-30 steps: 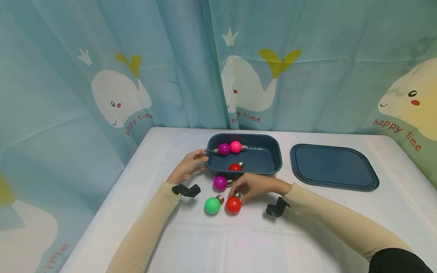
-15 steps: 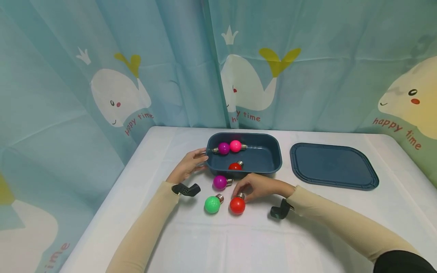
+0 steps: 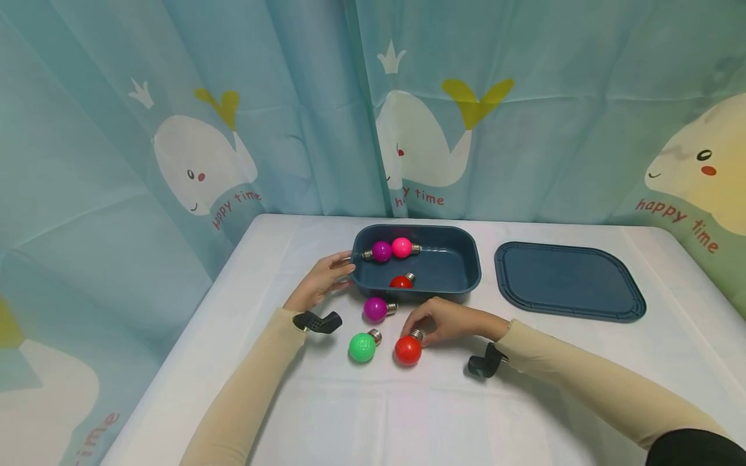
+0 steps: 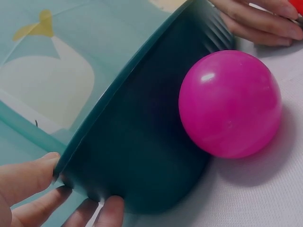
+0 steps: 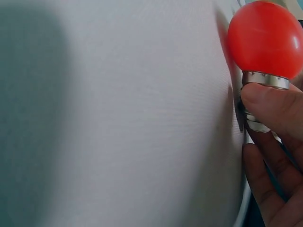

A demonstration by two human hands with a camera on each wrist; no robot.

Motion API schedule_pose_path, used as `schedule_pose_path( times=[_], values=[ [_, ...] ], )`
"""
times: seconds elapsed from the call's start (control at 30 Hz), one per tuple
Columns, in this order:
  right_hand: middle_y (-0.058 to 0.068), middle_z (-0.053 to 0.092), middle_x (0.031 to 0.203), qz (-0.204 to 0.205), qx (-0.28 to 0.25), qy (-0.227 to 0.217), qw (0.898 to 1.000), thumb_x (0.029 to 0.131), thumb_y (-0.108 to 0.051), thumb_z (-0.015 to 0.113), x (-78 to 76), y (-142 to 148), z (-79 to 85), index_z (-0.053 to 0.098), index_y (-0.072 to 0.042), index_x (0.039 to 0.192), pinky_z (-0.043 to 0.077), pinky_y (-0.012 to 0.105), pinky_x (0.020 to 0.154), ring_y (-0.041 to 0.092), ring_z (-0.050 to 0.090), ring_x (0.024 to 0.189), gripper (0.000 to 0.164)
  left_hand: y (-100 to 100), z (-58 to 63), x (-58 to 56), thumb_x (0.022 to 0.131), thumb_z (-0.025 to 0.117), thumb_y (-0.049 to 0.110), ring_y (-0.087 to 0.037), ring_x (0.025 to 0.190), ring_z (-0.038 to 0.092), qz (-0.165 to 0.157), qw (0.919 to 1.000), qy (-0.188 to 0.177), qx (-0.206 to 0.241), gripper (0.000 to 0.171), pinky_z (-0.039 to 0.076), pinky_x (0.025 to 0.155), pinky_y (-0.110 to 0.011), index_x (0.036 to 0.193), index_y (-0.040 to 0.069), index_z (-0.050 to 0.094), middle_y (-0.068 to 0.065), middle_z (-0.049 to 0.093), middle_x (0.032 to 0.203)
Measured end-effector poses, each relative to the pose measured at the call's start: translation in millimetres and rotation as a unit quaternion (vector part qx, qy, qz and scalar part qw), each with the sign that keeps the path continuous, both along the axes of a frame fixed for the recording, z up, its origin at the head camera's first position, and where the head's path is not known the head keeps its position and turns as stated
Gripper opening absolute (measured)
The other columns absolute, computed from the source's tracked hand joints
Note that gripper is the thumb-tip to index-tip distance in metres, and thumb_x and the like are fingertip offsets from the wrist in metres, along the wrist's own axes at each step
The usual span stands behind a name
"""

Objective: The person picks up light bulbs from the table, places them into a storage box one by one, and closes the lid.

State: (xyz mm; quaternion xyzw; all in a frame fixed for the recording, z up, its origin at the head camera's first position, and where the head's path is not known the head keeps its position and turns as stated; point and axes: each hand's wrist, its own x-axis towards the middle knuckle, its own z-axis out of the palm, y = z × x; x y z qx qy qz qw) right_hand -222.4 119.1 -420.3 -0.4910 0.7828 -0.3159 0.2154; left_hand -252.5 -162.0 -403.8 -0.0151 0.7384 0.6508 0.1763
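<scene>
My right hand (image 3: 445,320) pinches a red light bulb (image 3: 408,350) by its silver screw base. In the right wrist view, the thumb lies across the metal base (image 5: 258,120) below the red globe. My left hand (image 3: 322,281) touches the left end of the dark blue box (image 3: 449,268), its fairly straight fingers (image 4: 111,210) against the outer wall and the thumb at the rim. In front of the box lie a purple bulb (image 3: 375,309) and a green bulb (image 3: 362,347). Inside are another purple bulb (image 3: 381,251), a pink bulb (image 3: 401,247) and a partly hidden red bulb (image 3: 401,281).
A flat dark blue lid (image 3: 571,281) lies on the white tablecloth (image 3: 326,401), right of the box. Behind the table hangs a teal curtain (image 3: 315,97) printed with whales. Black wrist cameras are strapped at both sleeves.
My right hand has drawn the red bulb slightly to the right, away from the green one. The left hand and the box have stayed in place.
</scene>
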Motion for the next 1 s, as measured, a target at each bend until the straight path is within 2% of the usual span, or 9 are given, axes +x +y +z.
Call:
schedule_pose_path(
  times=[0.27,0.53,1.0],
  values=[
    [0.003,0.072,0.101,-0.007,-0.003,0.013,1.0,0.074,-0.003,0.076,0.9,5.2,-0.1,0.071,-0.01,0.103,0.054,0.023,0.087,0.008,0.064,0.093,0.031,-0.5,0.3,0.8,0.098,0.048,0.008,-0.035,0.135,0.038,0.004,1.0,-0.006,0.004,0.055,0.036,0.11,-0.047,0.147,0.002,0.026,-0.022,0.033,0.148],
    [0.003,0.072,0.101,-0.022,-0.011,-0.005,1.0,0.076,-0.009,0.076,-0.2,15.6,-4.8,0.07,-0.01,0.105,0.054,0.023,0.086,0.008,0.064,0.093,0.029,-1.4,-0.2,1.3,0.097,0.048,0.007,-0.035,0.135,0.036,-0.001,0.9999,0.0,0.017,0.056,0.036,0.11,-0.048,0.147,0.001,0.025,-0.023,0.033,0.148],
    [0.007,0.072,0.102,-0.023,-0.052,-0.036,0.998,0.077,-0.01,0.076,1.7,30.0,-5.9,0.069,-0.007,0.105,0.056,0.023,0.083,0.006,0.066,0.092,0.03,0.1,-2.0,-2.8,0.098,0.048,0.008,-0.035,0.135,0.037,0.002,1.0,-0.005,0.001,0.054,0.038,0.109,-0.047,0.147,0.003,0.026,-0.021,0.033,0.149]
  ],
)
